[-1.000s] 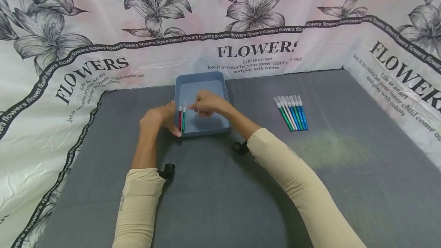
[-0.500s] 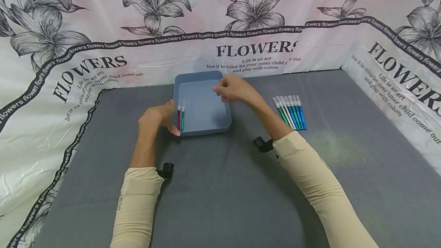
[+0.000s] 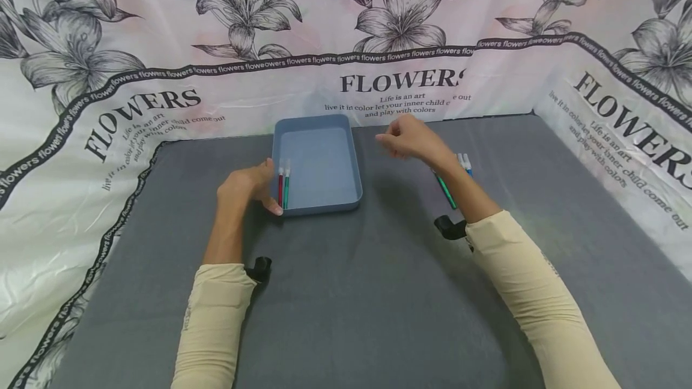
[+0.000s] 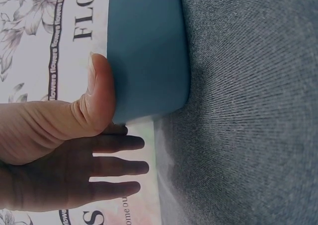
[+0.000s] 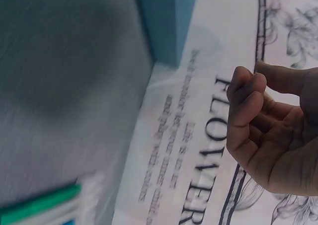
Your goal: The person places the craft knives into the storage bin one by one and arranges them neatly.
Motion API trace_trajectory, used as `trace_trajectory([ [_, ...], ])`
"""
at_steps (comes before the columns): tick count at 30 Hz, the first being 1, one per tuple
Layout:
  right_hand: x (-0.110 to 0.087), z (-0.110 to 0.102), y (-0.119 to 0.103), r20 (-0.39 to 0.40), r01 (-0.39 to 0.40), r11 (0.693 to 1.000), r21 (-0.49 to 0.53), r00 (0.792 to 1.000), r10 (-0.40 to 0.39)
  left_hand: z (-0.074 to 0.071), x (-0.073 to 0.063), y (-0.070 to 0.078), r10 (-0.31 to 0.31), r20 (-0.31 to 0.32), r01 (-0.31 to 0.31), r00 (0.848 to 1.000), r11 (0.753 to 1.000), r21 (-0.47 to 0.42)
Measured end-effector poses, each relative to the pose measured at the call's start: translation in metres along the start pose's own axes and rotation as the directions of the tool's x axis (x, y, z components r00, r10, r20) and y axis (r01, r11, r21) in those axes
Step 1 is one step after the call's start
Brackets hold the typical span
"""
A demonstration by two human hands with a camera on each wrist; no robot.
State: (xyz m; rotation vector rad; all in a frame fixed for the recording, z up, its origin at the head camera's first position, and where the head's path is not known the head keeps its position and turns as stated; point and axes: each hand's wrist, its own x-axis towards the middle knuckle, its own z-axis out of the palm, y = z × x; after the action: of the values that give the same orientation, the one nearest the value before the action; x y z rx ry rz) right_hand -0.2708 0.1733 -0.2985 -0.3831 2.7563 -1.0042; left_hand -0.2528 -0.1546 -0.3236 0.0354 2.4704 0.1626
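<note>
A blue-grey tray [image 3: 324,206] lies at the back of the table. Inside, along its left wall, a red marker [image 3: 280,189] and a green marker [image 3: 286,191] stand side by side, white caps away from me. My left hand [image 3: 247,183] rests on the tray's left side; in the left wrist view its thumb [image 4: 101,81] touches the wall near a corner and the other fingers extend straight. To the right of the tray, my right hand [image 3: 413,137] hovers above the table, fingers loosely bent, holding nothing. Its forearm partly hides a row of markers [image 3: 446,191].
Green, white and blue markers, including a green one [image 5: 42,203] at the bottom left of the right wrist view, lie right of the tray. A white flower-printed cloth [image 3: 400,86] rises behind the grey table [image 3: 346,293].
My right hand has moved from inside the tray out to the right, towards the row of markers. The left hand stays at the tray, and the two markers inside keep their places.
</note>
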Motion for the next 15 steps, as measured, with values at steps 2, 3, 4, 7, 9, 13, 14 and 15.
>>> trace_trajectory([
  [2, -0.005, -0.003, 0.010, 0.006, -0.024, 0.999, -0.031, 1.000, 0.024, 0.001, 0.000, -0.001, 0.004, -0.002, -0.004, 1.000, 1.000, -0.009],
  [3, -0.008, -0.005, 0.014, 0.007, -0.037, 0.998, -0.044, 0.999, 0.038, 0.002, 0.000, 0.000, 0.000, -0.002, 0.000, 1.000, 1.000, -0.017],
  [4, -0.011, -0.007, 0.019, 0.010, -0.050, 0.997, -0.062, 0.999, 0.051, 0.002, 0.000, -0.001, 0.000, -0.003, 0.000, 1.000, 1.000, -0.017],
  [7, -0.018, -0.012, 0.032, 0.024, -0.088, 0.990, -0.108, 0.996, 0.091, 0.003, 0.000, -0.001, 0.007, -0.010, -0.007, 1.000, 1.000, -0.002],
  [9, -0.023, -0.015, 0.040, 0.041, -0.114, 0.984, -0.135, 0.992, 0.121, 0.003, 0.001, -0.001, 0.012, -0.010, -0.012, 1.000, 1.000, 0.012],
  [13, -0.029, -0.020, 0.056, 0.065, -0.136, 0.972, -0.193, 0.986, 0.151, 0.003, 0.000, -0.002, 0.019, -0.011, -0.019, 1.000, 1.000, 0.025],
  [14, -0.031, -0.020, 0.059, 0.072, -0.141, 0.968, -0.207, 0.985, 0.159, 0.004, 0.000, -0.002, 0.019, -0.012, -0.018, 1.000, 1.000, 0.023],
  [15, -0.032, -0.021, 0.063, 0.079, -0.142, 0.965, -0.220, 0.983, 0.163, 0.004, 0.000, -0.001, 0.018, -0.013, -0.018, 1.000, 1.000, 0.020],
])
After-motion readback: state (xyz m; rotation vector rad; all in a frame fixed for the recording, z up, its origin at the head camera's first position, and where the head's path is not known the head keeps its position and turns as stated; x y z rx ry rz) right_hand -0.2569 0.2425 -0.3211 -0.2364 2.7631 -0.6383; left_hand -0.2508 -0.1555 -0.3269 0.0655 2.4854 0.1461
